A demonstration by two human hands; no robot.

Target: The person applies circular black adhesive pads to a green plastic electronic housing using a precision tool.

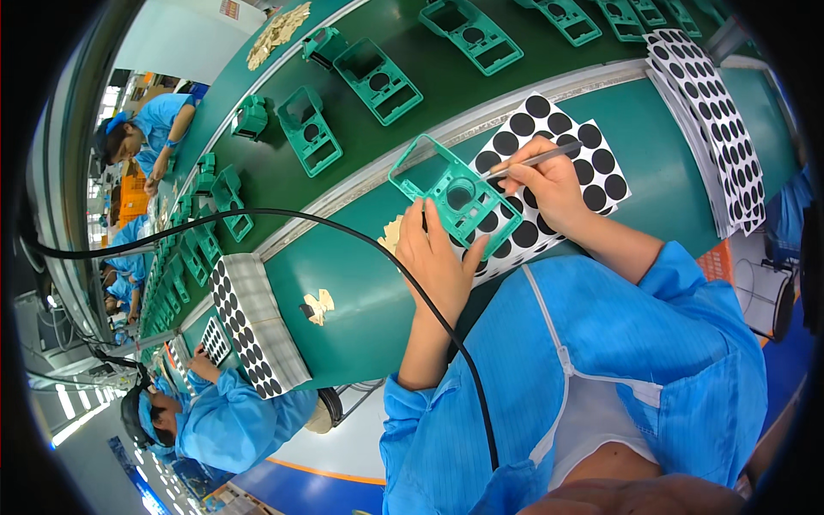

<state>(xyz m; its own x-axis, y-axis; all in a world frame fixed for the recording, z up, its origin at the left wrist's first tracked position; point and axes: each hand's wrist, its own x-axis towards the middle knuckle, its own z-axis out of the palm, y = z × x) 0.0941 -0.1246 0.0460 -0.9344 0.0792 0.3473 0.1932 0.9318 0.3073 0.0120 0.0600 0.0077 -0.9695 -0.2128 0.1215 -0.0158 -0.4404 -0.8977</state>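
Note:
My left hand (435, 262) grips the near-left edge of a green plastic housing (463, 196), a frame with a large rectangular opening and a round hole. The housing is tilted above sheets of black round stickers (603, 163). My right hand (548, 184) pinches slim grey tweezers (551, 155) between thumb and fingers. Their tip points left at the housing's right edge, near the round hole; whether it touches cannot be made out. Some scraps of cream backing paper (391, 233) lie just left of my left hand.
Beyond a metal rail, a green conveyor (390, 129) carries several similar housings (378, 81). Stacked sticker sheets stand at left (257, 326) and right (712, 129). A black cable (360, 230) crosses the view. At left sits a co-worker in blue (236, 421). Paper scraps (318, 306) lie on the bench.

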